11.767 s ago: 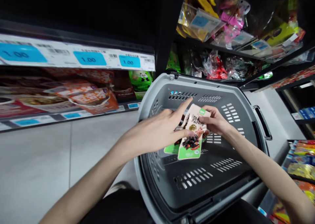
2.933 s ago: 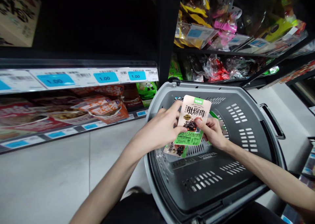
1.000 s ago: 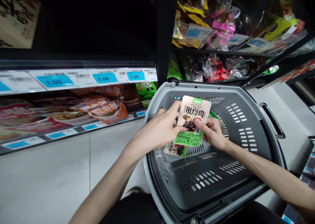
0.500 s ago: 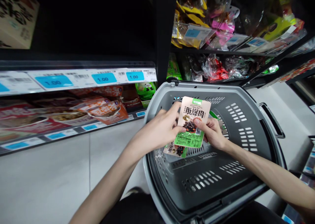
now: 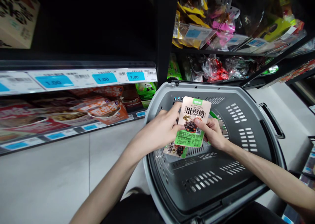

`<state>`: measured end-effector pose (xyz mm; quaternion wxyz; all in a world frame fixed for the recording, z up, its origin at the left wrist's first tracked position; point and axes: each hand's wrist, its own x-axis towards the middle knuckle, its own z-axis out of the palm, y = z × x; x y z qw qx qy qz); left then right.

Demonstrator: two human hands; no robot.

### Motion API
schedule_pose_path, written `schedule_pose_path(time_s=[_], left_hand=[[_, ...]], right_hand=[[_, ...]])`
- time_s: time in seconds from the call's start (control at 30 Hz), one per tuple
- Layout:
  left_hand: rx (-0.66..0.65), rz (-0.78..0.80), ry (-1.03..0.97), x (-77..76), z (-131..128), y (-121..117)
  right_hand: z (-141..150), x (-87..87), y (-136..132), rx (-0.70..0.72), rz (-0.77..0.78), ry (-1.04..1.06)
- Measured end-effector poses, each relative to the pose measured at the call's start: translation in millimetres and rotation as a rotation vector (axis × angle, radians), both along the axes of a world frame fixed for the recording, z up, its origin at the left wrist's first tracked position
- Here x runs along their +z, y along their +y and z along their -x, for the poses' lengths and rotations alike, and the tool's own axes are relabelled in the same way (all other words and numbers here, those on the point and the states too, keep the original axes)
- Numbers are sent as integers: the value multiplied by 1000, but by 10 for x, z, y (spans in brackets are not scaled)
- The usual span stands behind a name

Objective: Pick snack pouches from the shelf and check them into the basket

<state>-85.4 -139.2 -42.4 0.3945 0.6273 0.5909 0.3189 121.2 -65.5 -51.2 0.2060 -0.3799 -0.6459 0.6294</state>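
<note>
Two hands above a shopping basket (image 5: 216, 188); clock positions are taken from the basket's middle. A pink-and-green packet (image 5: 194, 112) is held upright over the basket at 11 o'clock. The left hand (image 5: 163, 127) pinches its left edge, thumb in front; the right hand (image 5: 213, 132) clasps its right side, thumb across the printed face. Both grips are closed on it. A second packet (image 5: 176, 150) lies at 9 o'clock, partly covered. Orange pouches (image 5: 108, 110) line a low shelf at 10 o'clock, beneath price labels (image 5: 104, 78).
</note>
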Motion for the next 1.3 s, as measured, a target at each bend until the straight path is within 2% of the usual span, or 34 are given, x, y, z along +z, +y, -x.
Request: schedule_pose_path(time_s=[0.1, 0.27, 0.33, 0.7, 0.93, 1.1, 1.3], left_hand=[[-11, 28, 30, 31, -1, -6], [-4, 32, 33, 73, -7, -21], [-1, 23, 15, 75, -8, -21], [13, 69, 44, 60, -9, -18], [21, 16, 58, 63, -12, -21], [1, 34, 100, 88, -19, -29], [-27, 17, 60, 45, -11, -33]], right_hand=[[-17, -47, 16, -10, 14, 14], [-53, -104, 45, -24, 163, 93], [-61, -118, 55, -47, 176, 96], [-44, -147, 63, -64, 115, 94], [-55, -156, 72, -77, 87, 100], [-70, -157, 80, -94, 57, 77], [-65, -137, 84, -100, 35, 85]])
